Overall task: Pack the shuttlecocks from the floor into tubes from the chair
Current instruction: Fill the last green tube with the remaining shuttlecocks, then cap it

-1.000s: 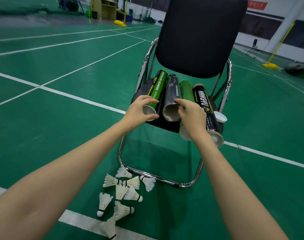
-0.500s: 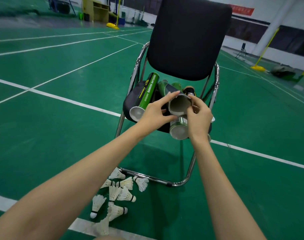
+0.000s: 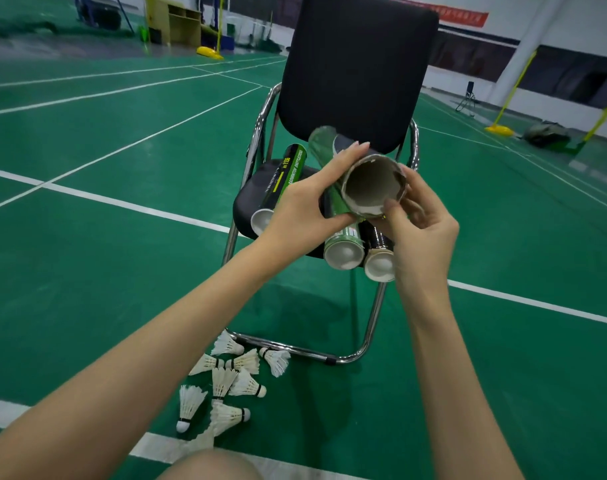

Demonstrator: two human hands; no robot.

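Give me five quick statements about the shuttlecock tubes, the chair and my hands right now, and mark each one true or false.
1. The left hand grips the open-ended grey cardboard tube. True.
2. The lifted tube's open end is packed with shuttlecocks. False: its inside looks empty.
3. The white feather shuttlecocks lie on the green floor by the chair's chrome base. True.
4. The black padded chair holds no tubes. False: at least three, including a green-and-black tube, lie on its seat.
5. The right hand hangs idle away from the tube. False: its fingers touch the tube's rim.
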